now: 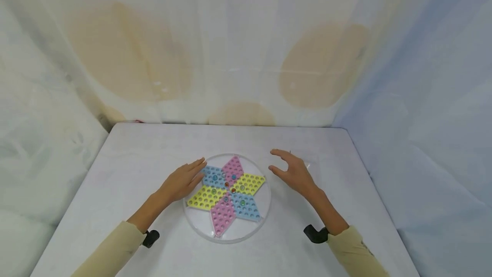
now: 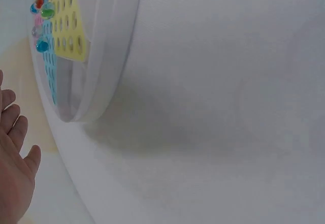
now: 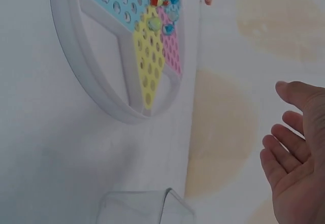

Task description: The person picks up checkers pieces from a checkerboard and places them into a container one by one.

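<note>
A round, clear-rimmed Chinese checkers board (image 1: 200, 222) lies on the table, its six-pointed star made of pink, yellow and blue sections full of holes. Several coloured glass marbles (image 3: 155, 24) sit around the star's centre. My left hand (image 1: 180, 181) is at the board's upper left edge with its fingers extended, the fingertips overlapping a blue point in the head view. To the right of the board, my right hand (image 1: 294, 173) holds nothing; its thumb and fingers are spread apart. The left wrist view shows the left palm (image 2: 15, 183) beside the board's rim.
A clear plastic box (image 3: 132, 209) stands on the table by the right hand, partly hidden behind it in the head view. The white table (image 1: 153, 140) ends at a curtain-like backdrop (image 1: 230, 54) with tan spots. Fabric walls rise on both sides.
</note>
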A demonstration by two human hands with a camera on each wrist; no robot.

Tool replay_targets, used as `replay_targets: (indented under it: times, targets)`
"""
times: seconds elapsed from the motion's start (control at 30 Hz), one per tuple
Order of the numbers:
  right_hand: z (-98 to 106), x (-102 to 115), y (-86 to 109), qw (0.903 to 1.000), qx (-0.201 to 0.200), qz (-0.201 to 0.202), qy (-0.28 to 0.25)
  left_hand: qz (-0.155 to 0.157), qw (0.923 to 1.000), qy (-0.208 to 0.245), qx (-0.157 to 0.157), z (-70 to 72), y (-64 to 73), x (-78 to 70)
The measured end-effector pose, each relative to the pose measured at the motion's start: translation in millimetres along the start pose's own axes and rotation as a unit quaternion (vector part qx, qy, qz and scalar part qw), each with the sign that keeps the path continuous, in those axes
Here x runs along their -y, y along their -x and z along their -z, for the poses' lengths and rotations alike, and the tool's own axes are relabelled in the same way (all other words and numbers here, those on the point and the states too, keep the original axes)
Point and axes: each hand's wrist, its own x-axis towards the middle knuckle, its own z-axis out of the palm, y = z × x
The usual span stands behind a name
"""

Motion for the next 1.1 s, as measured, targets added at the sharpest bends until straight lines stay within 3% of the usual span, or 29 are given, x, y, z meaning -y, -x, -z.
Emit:
replay_targets:
  times: [0.23, 0.5, 0.77, 1.1]
  targets:
    - [-13.1, 1.0, 9.4, 0.9988, 0.012, -0.015, -0.045, -0.014, 0.9997, -0.017, 0.008, -4.9, 13.3, 2.6]
    - [-29.9, 5.7, 23.6, 0.9927, 0.046, -0.071, -0.087, -0.039, 0.9989, -0.024, -0.005, -11.5, 25.0, 3.8]
    - [-45.6, 5.2, 37.4, 0.9862, 0.065, -0.089, -0.124, -0.034, 0.9977, -0.058, 0.007, -16.6, 37.4, 7.3]
    - [-62.7, 5.0, 39.9, 0.9763, 0.078, -0.108, -0.17, -0.034, 0.9939, -0.103, 0.015, -25.8, 49.8, 17.3]
